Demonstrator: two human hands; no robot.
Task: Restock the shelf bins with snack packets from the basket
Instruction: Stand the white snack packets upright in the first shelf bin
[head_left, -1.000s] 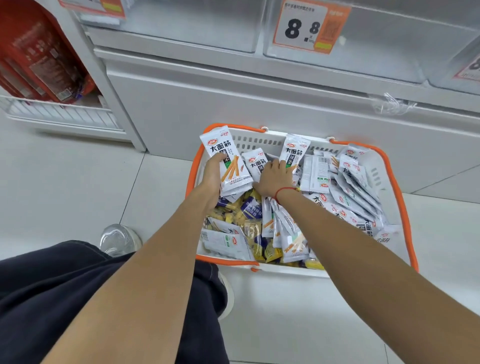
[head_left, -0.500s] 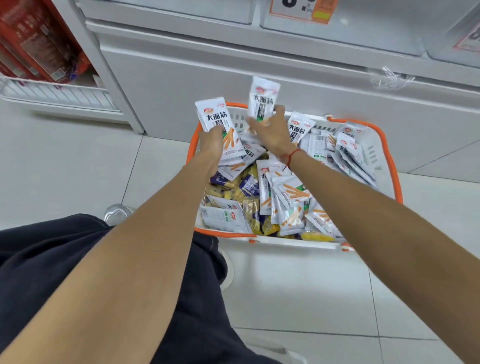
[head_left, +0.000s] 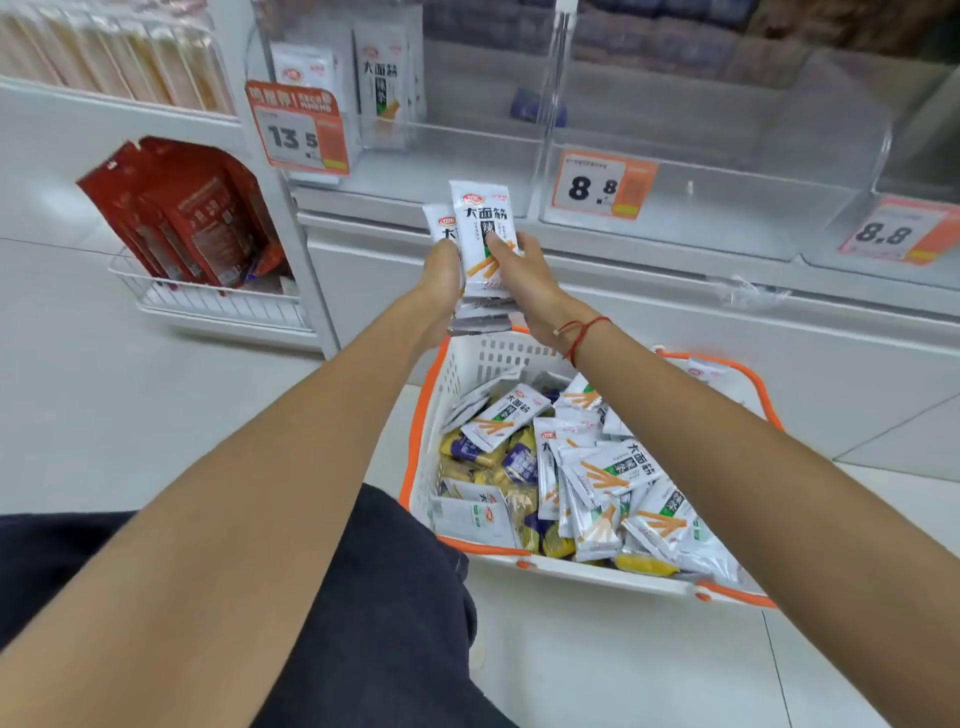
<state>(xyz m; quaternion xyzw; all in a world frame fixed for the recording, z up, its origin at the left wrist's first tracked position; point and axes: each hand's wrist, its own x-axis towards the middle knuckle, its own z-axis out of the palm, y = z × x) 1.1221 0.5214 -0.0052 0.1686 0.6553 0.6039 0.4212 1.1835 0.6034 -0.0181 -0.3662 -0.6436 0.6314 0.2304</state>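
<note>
White snack packets (head_left: 480, 244) stacked upright, gripped between left hand (head_left: 441, 278) and right hand (head_left: 522, 275), above the basket (head_left: 457, 364)

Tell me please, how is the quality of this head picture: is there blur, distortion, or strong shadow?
Head view: wide-angle bending curves the white shelf edge and stretches both forearms; light is soft and even, without hard shadows; the white snack packets in both hands' grip are sharp enough to read, while the clear plastic bins above look hazy and the orange price tag slightly soft.
</note>
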